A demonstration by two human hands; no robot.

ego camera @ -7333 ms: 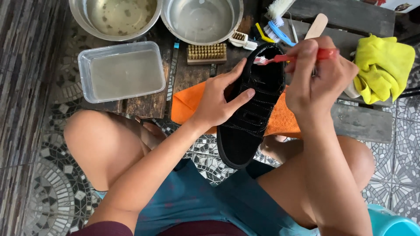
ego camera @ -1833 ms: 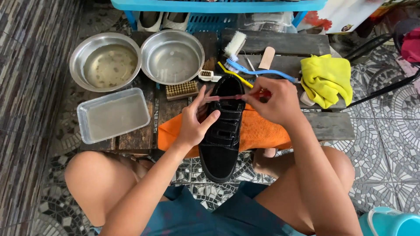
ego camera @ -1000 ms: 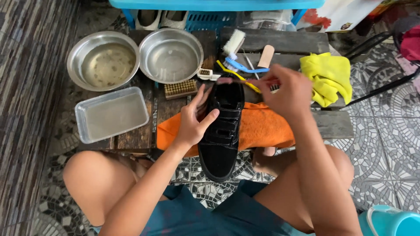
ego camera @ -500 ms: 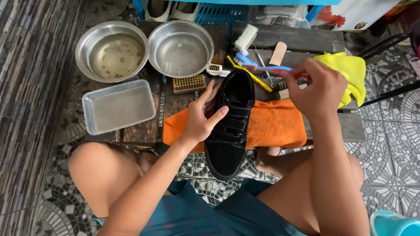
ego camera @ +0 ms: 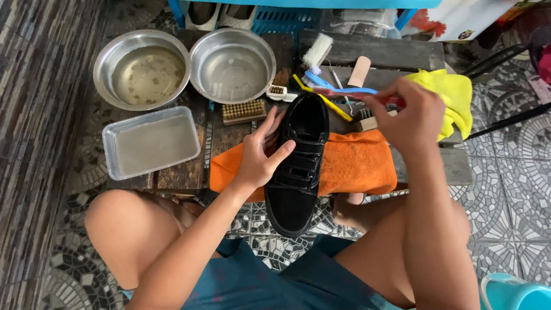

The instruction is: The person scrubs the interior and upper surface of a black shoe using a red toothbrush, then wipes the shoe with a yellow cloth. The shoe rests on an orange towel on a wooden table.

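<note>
- The fingers point(ego camera: 268, 133) of the left hand point(ego camera: 261, 158) wrap the side of a black shoe point(ego camera: 298, 161), thumb across its straps; the fingers of the right hand point(ego camera: 410, 117) pinch the red handle of a toothbrush point(ego camera: 344, 92), whose head reaches toward the shoe's toe.
- The shoe is black and suede-like, with pale stitching and a dark sole; it lies sole down, toe pointing away from the person, over an orange cloth point(ego camera: 356, 163), and its heel overhangs the near edge of the desk point(ego camera: 379, 51) between the knees.
- Left of the shoe sit a small wooden brush point(ego camera: 244, 111), a clear rectangular tray point(ego camera: 150, 142) of water and two metal bowls point(ego camera: 142, 69), close together and filling that side up to the desk's left edge.
- Behind the toe lie more brushes and toothbrushes in a cluster; a yellow cloth point(ego camera: 450, 100) lies crumpled at the right, just beside the right hand.
- The freest room is the strip of desk to the right of the orange cloth, and the tiled floor point(ego camera: 505, 189) beyond it.
</note>
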